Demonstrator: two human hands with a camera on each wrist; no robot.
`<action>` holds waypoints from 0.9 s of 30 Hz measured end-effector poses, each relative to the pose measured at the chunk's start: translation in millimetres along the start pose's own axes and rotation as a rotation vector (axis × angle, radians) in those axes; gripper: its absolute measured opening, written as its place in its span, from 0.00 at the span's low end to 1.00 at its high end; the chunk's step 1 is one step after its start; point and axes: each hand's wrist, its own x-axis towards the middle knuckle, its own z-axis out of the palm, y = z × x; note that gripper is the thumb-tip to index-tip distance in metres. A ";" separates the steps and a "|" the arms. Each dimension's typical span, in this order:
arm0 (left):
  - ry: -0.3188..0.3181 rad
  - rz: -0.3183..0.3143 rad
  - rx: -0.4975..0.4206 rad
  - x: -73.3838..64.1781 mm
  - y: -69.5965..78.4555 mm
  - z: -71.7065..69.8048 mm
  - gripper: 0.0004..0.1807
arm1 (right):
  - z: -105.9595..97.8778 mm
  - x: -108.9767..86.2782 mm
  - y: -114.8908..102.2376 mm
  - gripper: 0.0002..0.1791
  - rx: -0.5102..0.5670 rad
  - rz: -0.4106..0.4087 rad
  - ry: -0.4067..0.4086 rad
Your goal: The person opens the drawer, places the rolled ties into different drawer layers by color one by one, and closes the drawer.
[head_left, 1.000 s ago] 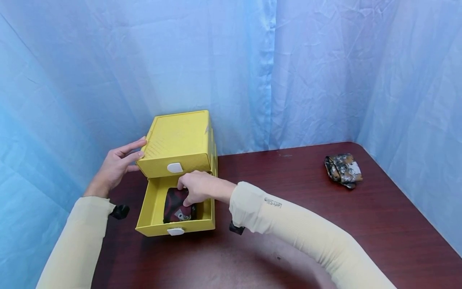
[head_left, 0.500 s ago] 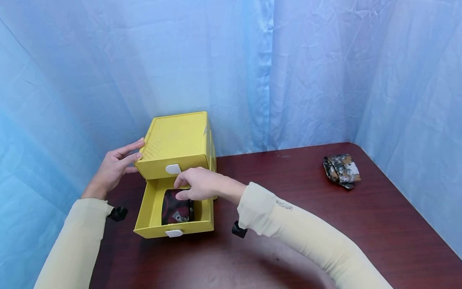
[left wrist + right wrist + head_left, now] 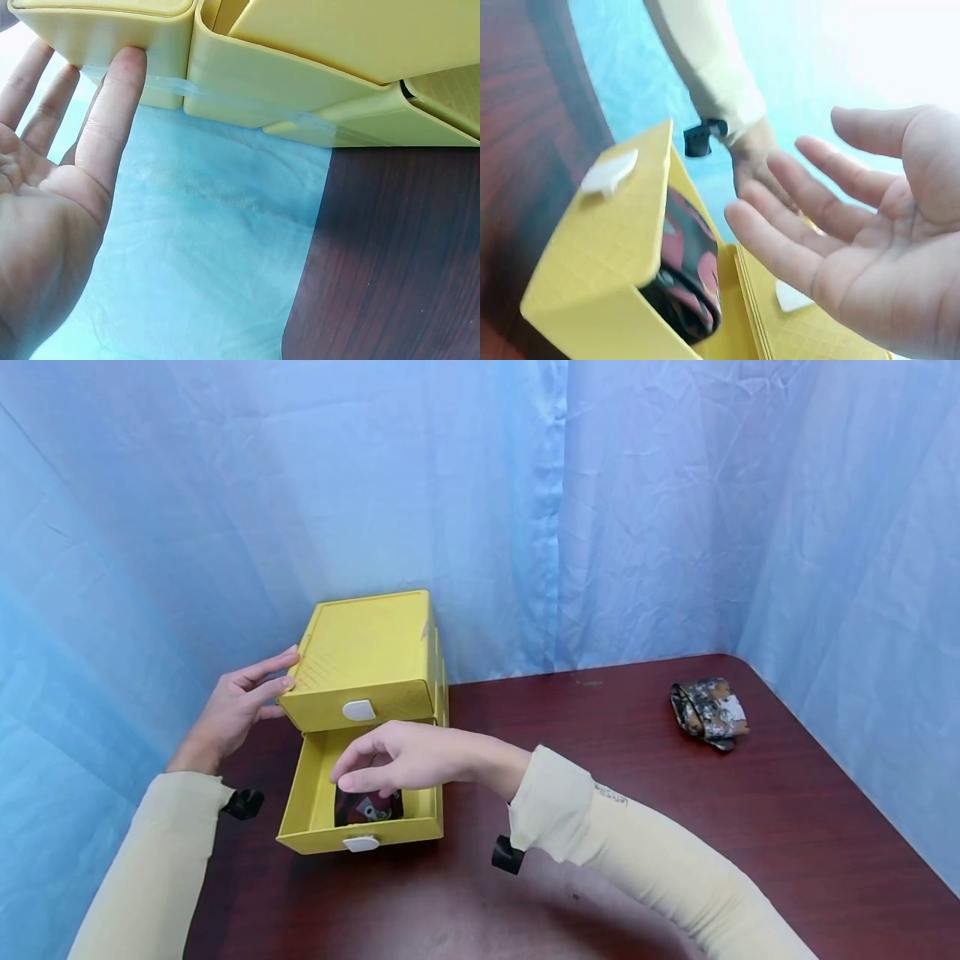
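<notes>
A yellow two-drawer box (image 3: 367,639) stands on the table, its lower drawer (image 3: 405,832) pulled out and its upper one closed. Inside the lower drawer lies a folded dark red and black patterned fabric item (image 3: 352,810), partly hidden by my right hand in the head view. The right wrist view shows the fabric item (image 3: 694,262) with black trim. My right hand (image 3: 405,760) hovers over the drawer, fingers loosely bent and holding nothing. With extended fingertips, my left hand (image 3: 240,702) touches the box's upper left side, as the left wrist view also shows.
A folded camouflage fabric bundle (image 3: 708,714) lies at the far right of the dark red-brown table (image 3: 570,727). Pale blue curtains (image 3: 495,510) hang behind and at both sides. White handles (image 3: 360,710) stick out from the drawer fronts.
My right hand has released the patterned fabric item, lifted off it, and shifted slightly left and towards me over the drawer. The left hand stays against the box.
</notes>
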 end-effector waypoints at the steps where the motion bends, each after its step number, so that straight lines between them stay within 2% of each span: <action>1: 0.001 0.000 -0.002 -0.5 0.3 -0.2 0.24 | 2.2 -0.9 -1.3 0.17 0.050 0.006 -0.021; 8: 0.004 0.005 0.009 -6.9 2.7 -3.2 0.25 | 23.2 -5.7 -4.5 0.19 0.320 0.036 -0.204; 13: 0.023 -0.013 0.042 -13.7 3.9 -7.1 0.25 | 36.8 -5.6 0.6 0.22 0.419 0.079 -0.284; 18: 0.025 -0.014 0.102 -10.3 4.2 -6.1 0.26 | 46.1 -8.6 11.3 0.25 0.558 0.137 -0.311; 22: -0.003 -0.003 0.074 -3.3 1.3 -2.3 0.26 | 59.5 -12.0 24.2 0.27 0.681 0.205 -0.299; 27: -0.008 0.016 0.052 -1.0 -1.7 0.1 0.25 | 75.0 -13.7 37.8 0.27 0.706 0.286 -0.289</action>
